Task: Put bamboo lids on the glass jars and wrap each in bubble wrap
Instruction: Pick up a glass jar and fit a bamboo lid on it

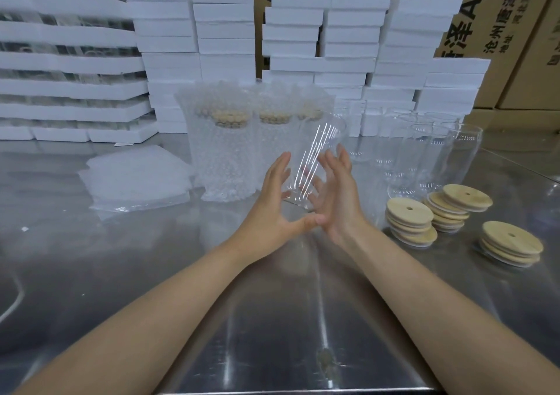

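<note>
A clear glass jar (315, 158) with no lid is tilted in the air above the steel table, its mouth up and to the right. My left hand (274, 200) and my right hand (336, 194) press flat against its two sides with straight fingers. Behind it stand three jars wrapped in bubble wrap (225, 152), bamboo lids showing through the wrap. Bare glass jars (430, 158) stand in a group at the right. Three piles of bamboo lids (410, 222) lie in front of them. A pile of flat bubble wrap sheets (136, 176) lies to the left.
White foam blocks (224, 31) are stacked along the back of the steel table (272, 319), with foam trays of glassware (66, 70) at the left. Cardboard cartons (500, 31) rise behind them.
</note>
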`<state>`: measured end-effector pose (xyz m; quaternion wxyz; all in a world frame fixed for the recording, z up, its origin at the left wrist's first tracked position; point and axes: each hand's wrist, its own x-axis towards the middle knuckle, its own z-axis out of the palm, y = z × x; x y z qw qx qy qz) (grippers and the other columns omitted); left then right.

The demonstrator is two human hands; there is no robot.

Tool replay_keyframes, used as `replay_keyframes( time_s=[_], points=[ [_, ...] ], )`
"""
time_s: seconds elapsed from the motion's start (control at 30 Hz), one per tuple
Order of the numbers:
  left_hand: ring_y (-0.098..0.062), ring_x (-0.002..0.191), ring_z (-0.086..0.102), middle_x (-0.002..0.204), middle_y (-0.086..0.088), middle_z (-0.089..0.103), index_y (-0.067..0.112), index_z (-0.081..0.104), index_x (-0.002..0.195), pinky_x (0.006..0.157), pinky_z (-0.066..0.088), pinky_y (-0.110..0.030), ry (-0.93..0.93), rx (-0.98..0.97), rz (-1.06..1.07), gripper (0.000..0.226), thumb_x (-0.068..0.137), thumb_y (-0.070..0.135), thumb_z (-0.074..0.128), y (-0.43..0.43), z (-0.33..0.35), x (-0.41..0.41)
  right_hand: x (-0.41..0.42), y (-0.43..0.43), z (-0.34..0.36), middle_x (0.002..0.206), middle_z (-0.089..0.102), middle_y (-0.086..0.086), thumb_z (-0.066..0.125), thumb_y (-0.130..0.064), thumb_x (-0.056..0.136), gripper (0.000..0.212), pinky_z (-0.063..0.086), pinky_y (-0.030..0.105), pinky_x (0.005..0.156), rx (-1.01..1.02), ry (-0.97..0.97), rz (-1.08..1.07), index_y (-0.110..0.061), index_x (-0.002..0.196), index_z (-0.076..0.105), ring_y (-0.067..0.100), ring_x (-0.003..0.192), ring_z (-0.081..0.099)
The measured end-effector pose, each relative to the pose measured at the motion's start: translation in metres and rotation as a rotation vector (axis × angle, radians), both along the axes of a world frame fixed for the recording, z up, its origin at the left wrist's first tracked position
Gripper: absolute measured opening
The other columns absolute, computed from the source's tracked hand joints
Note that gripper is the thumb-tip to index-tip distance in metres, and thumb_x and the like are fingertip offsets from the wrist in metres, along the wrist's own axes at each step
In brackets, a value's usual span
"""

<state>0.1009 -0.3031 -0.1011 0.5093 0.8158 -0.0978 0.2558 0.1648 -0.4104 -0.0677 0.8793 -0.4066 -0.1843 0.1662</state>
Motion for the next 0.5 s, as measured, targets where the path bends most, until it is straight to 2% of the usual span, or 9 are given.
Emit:
replay_keyframes(
  time_s=[0.03, 0.07, 0.13, 0.17, 0.27, 0.3, 0.37, 0.43, 0.5],
  points=[
    [0.009, 0.140, 0.019, 0.157, 0.020, 0.010, 0.035, 0.007, 0.150, 0.109, 0.031, -0.013, 0.004, -0.034, -0.008, 0.109, 0.068, 0.049, 0.078, 0.001, -0.001, 0.000, 0.000, 0.000, 0.000, 0.125, 0.052, -0.019, 0.059, -0.042, 0.084, 0.067, 0.056, 0.029, 0.078, 0.003, -0.037, 0.010, -0.046, 0.142, 0.025, 0.014, 0.124, 0.053],
    [0.008, 0.140, 0.021, 0.156, 0.021, 0.011, 0.041, 0.006, 0.147, 0.109, 0.032, -0.014, 0.008, -0.076, -0.018, 0.108, 0.067, 0.051, 0.077, 0.002, -0.001, 0.001, 0.001, 0.000, -0.001, 0.125, 0.052, -0.020, 0.057, -0.043, 0.084, 0.065, 0.054, 0.030, 0.086, -0.004, -0.088, 0.010, -0.046, 0.141, 0.027, 0.012, 0.126, 0.051],
    [0.005, 0.139, 0.026, 0.155, 0.019, 0.015, 0.051, 0.003, 0.142, 0.108, 0.036, -0.019, 0.017, -0.157, -0.027, 0.106, 0.066, 0.053, 0.077, 0.004, 0.000, 0.001, 0.002, 0.001, -0.004, 0.136, 0.047, -0.016, 0.050, -0.039, 0.094, 0.049, 0.038, 0.037, 0.109, -0.049, -0.203, -0.019, -0.045, 0.139, 0.031, 0.010, 0.132, 0.044],
    [0.003, 0.137, 0.030, 0.155, 0.016, 0.016, 0.052, 0.002, 0.141, 0.106, 0.039, -0.021, 0.018, -0.194, -0.017, 0.107, 0.066, 0.052, 0.077, 0.004, 0.000, 0.002, 0.002, 0.002, -0.005, 0.143, 0.042, -0.013, 0.047, -0.037, 0.098, 0.043, 0.031, 0.039, 0.114, -0.068, -0.244, -0.022, -0.045, 0.138, 0.034, 0.011, 0.135, 0.041],
    [-0.002, 0.126, 0.046, 0.149, 0.007, 0.020, 0.042, -0.003, 0.145, 0.091, 0.050, -0.022, -0.007, -0.336, 0.059, 0.113, 0.064, 0.045, 0.076, 0.003, 0.001, 0.005, 0.002, 0.000, -0.004, 0.150, 0.039, -0.009, 0.050, -0.032, 0.091, 0.044, 0.032, 0.036, 0.112, -0.046, -0.265, 0.036, -0.042, 0.134, 0.044, 0.013, 0.137, 0.039],
    [-0.002, 0.120, 0.052, 0.143, 0.006, 0.024, 0.038, 0.000, 0.144, 0.083, 0.051, -0.017, -0.021, -0.383, 0.081, 0.109, 0.064, 0.043, 0.075, 0.002, 0.002, 0.005, 0.002, 0.000, -0.003, 0.147, 0.042, -0.009, 0.050, -0.027, 0.092, 0.043, 0.034, 0.035, 0.109, -0.019, -0.240, 0.045, -0.040, 0.133, 0.047, 0.014, 0.135, 0.042],
    [0.001, 0.104, 0.060, 0.127, 0.003, 0.033, 0.035, 0.013, 0.132, 0.073, 0.050, -0.011, -0.038, -0.437, 0.101, 0.087, 0.069, 0.040, 0.073, 0.001, 0.004, 0.005, 0.005, -0.002, -0.001, 0.138, 0.053, -0.006, 0.048, -0.019, 0.096, 0.037, 0.039, 0.031, 0.102, 0.041, -0.149, 0.032, -0.034, 0.129, 0.053, 0.015, 0.126, 0.051],
    [-0.008, 0.099, 0.066, 0.118, -0.002, 0.043, 0.034, 0.025, 0.119, 0.073, 0.054, -0.019, -0.022, -0.569, 0.041, 0.064, 0.079, 0.033, 0.075, 0.000, 0.005, 0.006, 0.009, -0.004, 0.001, 0.128, 0.059, 0.001, 0.045, -0.015, 0.098, 0.033, 0.044, 0.028, 0.095, 0.066, -0.063, 0.002, -0.028, 0.128, 0.054, 0.016, 0.113, 0.059],
    [-0.023, 0.093, 0.069, 0.108, -0.004, 0.060, 0.028, 0.035, 0.115, 0.072, 0.057, -0.033, 0.016, -0.844, -0.102, 0.049, 0.079, 0.029, 0.068, 0.001, 0.010, 0.006, 0.012, -0.005, 0.001, 0.131, 0.058, 0.008, 0.043, -0.021, 0.100, 0.034, 0.045, 0.030, 0.098, 0.053, 0.017, 0.000, -0.021, 0.133, 0.052, 0.019, 0.111, 0.060]
  ],
)
